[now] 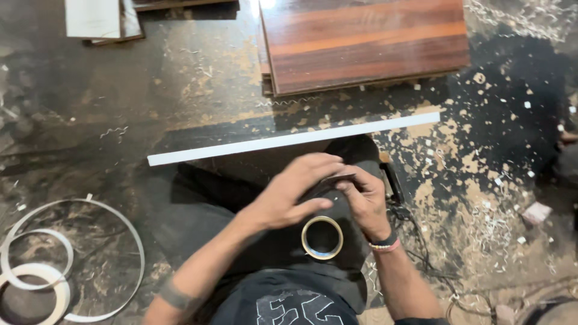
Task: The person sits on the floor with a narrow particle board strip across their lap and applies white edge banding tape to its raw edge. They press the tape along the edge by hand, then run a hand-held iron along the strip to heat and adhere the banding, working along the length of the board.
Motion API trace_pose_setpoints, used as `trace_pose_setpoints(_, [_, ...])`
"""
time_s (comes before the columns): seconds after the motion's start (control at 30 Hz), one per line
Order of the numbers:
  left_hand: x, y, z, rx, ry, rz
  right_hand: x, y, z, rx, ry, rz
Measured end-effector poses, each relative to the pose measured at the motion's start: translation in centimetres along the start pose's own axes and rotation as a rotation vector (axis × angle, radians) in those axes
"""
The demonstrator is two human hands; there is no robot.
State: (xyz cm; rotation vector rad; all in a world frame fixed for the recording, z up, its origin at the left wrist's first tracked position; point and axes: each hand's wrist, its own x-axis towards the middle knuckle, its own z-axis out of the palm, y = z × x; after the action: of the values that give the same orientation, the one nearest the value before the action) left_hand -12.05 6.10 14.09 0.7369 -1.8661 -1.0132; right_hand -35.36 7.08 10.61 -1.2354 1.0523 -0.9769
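Observation:
I sit on a dusty floor, looking down at my lap. My left hand [293,191] and my right hand [363,197] meet over my knee and both pinch a thin dark strip [337,178] between their fingertips. A roll of tan tape [322,238] rests on my dark trousers just below the hands. A long white edge strip [289,139] lies on the floor just beyond my knee, running slantwise from left to right. A beaded band circles my right wrist.
Stacked reddish-brown laminated boards [361,42] lie at the top. Coils of white edge banding [54,265] sit at the lower left. A pale board [93,18] is at the top left. A black cable [415,241] trails right of my leg. Shavings litter the right side.

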Motion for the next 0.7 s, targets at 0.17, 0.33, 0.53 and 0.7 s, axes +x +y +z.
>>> trace_pose_setpoints(0.17, [0.5, 1.0, 0.6, -0.27, 0.003, -0.122, 0.2, -0.3, 0.8, -0.162, 0.005, -0.068])
trace_pose_setpoints(0.33, [1.7, 1.7, -4.3, 0.096, -0.071, -0.354, 3.7, -1.0, -8.9, -0.827, 0.474, -0.351])
trace_pose_setpoints(0.53, [5.5, -1.5, -11.0, 0.941, -0.495, -0.209, 9.2, 3.2, -18.3, -0.219, 0.432, -0.039])
trace_pose_setpoints(0.7, [5.1, -4.0, -12.0, 0.904, -0.743, -0.251, 10.8, 7.3, -17.5, 0.013, 0.409, -0.073])
